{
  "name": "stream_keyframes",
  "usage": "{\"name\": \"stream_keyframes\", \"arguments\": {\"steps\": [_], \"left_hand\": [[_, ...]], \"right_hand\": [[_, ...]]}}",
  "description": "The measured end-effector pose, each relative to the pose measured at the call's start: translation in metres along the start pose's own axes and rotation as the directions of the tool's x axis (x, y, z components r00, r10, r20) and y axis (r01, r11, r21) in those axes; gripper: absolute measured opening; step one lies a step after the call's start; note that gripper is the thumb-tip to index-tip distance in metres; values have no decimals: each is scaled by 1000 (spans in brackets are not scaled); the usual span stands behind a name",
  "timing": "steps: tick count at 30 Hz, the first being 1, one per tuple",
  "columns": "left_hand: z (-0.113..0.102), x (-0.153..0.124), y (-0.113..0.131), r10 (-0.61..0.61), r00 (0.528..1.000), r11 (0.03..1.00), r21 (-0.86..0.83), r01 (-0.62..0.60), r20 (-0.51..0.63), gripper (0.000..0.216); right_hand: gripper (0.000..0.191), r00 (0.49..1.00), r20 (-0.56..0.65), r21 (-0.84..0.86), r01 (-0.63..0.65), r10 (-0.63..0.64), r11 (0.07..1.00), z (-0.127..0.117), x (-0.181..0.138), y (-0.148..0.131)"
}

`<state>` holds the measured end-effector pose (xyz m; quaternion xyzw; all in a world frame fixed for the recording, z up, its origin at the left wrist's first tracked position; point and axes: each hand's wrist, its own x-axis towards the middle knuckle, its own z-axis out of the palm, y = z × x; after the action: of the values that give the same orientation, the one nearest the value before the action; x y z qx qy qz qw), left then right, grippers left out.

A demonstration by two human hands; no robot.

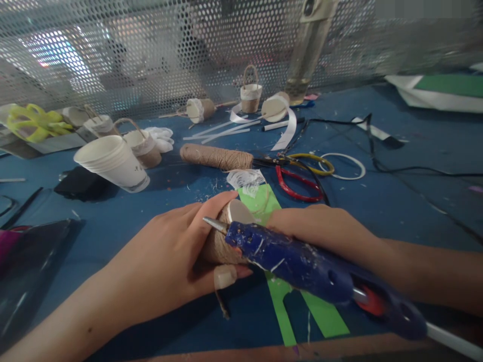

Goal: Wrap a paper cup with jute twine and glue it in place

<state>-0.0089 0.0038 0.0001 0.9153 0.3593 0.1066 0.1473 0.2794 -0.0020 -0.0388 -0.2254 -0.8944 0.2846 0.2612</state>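
Note:
My left hand [169,246] is wrapped around a small twine-covered paper cup [219,246] lying on its side, its white end facing right. A white patch covers the thumb, and a loose twine end hangs below it. My right hand [317,221] holds a blue hot glue gun [298,264]; the gun hides its fingers. The metal nozzle lies across the cup in my view; whether it touches is unclear. A white glue stick [453,343] sticks out of the gun's rear. Beneath both hands lies a cut green paper piece [281,301].
Beyond the hands are a twine roll [217,157], red-handled pliers [298,186] and a white ring [347,166]. Stacked paper cups [113,163] and yellow scissors [35,123] sit left. Small handled baskets [251,95] stand near the perforated metal screen [158,55]. A black cable [373,146] crosses the right.

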Motion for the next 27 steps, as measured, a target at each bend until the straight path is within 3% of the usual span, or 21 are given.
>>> {"name": "stream_keyframes", "arguments": {"steps": [8, 12, 16, 20, 23, 27], "left_hand": [[1, 1, 0, 14, 1000, 1000, 11, -14, 5, 81], [-1, 0, 3, -43, 998, 999, -2, 43, 41, 81], [-3, 0, 8, -79, 995, 997, -4, 80, 61, 78], [-4, 0, 10, -82, 996, 997, -12, 82, 45, 76], [-4, 0, 11, -97, 994, 995, 8, 96, 52, 73], [-3, -1, 8, -69, 997, 998, 15, 68, 36, 69]], "right_hand": [[22, 1000, 21, -11, 3, -3, 1000, -1, 2, -1], [13, 998, -18, -15, 53, -54, 998, 0, 2, -1], [16, 1000, 28, -37, 4, -3, 999, 0, 1, -2], [6, 1000, 12, -8, 22, -22, 1000, -3, 5, -8], [21, 998, -9, -14, 61, -61, 998, -5, 7, -11], [22, 999, 31, 18, 42, -43, 999, -4, 5, -7]]}}
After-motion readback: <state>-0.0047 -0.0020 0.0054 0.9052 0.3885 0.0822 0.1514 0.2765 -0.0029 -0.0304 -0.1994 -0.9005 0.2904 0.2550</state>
